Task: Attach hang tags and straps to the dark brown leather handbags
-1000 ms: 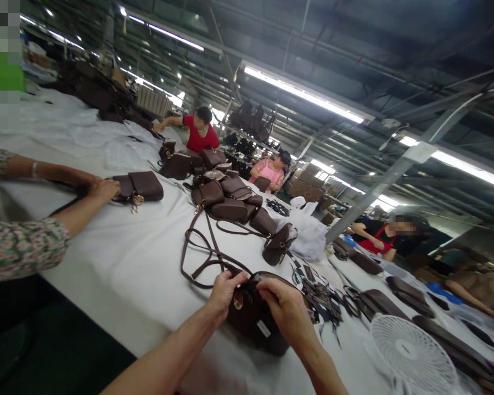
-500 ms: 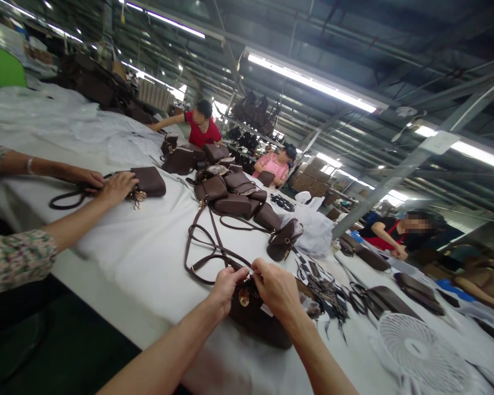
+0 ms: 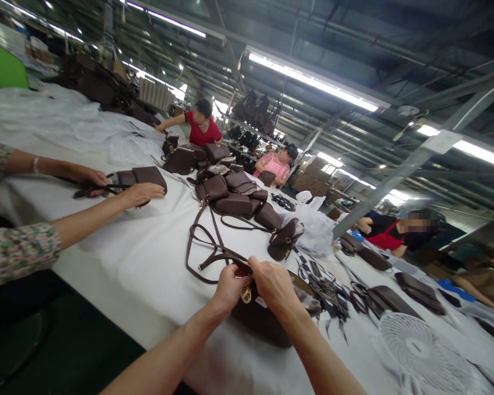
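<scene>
Two hands, both yours, are on the dark brown bag (image 3: 263,321) sitting close to the near edge of the white table (image 3: 140,269). Your left hand (image 3: 230,285) is closed, pinching the strap (image 3: 206,252) where it meets the bag; your right hand (image 3: 274,285) is closed on the bag's top, right beside it. Open cloth runs off to the left, up to a co-worker's hands (image 3: 142,192). The white fan (image 3: 420,351) crowds your right. There's a small white label on the bag, too blurry to read.
</scene>
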